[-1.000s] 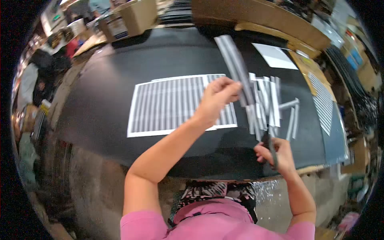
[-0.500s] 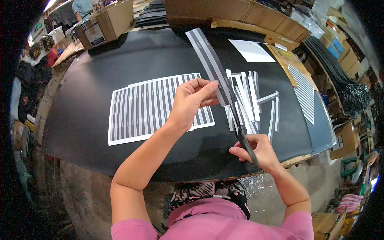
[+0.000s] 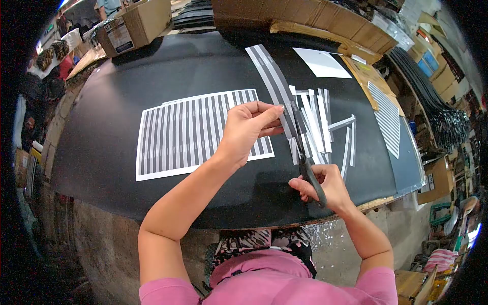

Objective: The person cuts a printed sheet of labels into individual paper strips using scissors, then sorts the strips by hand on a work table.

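My left hand (image 3: 254,127) pinches a long striped strip (image 3: 272,76), dark grey and light grey, between thumb and fingers. The strip slants up and away over the black table. In my right hand (image 3: 325,188) is a pair of black-handled scissors (image 3: 311,178), fingers through the loops. The scissor blades point up at the strip's near end and overlap it. Under my left wrist lies a striped sheet (image 3: 178,137) with a white border, on top of another sheet. Beyond the scissors spreads a loose pile of cut strips (image 3: 325,122), white and grey.
A white sheet (image 3: 323,63) lies at the back right of the black table (image 3: 101,142). Near the right edge rests another striped sheet (image 3: 385,117). Cardboard boxes (image 3: 137,28) stand along the back, and bundled black strips (image 3: 432,96) hang at the right. Paper scraps litter the floor.
The striped strip's far end has moved right and slightly down in view. Its near end now sits lower along the scissor blades. Both hands keep their grip.
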`<state>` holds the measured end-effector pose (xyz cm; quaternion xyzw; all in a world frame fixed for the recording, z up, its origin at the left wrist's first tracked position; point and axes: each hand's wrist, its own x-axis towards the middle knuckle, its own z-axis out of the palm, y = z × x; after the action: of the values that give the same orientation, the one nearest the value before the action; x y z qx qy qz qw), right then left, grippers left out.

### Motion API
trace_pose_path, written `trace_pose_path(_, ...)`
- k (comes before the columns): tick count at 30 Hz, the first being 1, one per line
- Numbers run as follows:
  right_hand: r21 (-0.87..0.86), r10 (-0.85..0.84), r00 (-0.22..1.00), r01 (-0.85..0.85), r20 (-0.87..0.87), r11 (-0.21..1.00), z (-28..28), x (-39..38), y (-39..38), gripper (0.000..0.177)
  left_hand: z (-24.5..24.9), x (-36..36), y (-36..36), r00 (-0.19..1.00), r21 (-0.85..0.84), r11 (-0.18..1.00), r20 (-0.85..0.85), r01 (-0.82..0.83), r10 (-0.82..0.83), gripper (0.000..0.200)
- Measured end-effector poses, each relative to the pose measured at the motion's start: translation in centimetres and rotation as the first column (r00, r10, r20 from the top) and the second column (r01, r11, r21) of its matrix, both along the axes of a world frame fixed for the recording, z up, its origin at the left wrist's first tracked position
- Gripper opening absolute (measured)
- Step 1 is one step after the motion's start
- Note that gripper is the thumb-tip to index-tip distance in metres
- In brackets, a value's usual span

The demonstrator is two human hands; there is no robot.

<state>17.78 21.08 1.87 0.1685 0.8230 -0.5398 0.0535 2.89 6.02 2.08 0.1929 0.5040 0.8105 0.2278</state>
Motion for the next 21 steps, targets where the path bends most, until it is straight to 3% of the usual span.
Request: trace_pose_path(21,0.069,-0.019,0.999,0.022,-0.041,0.997,-0.63,-0.13,0.02,0.042,-0.06,0.03,0.03,1.000,-0.010,1.000,-0.004,0.008,-0.008,0.016)
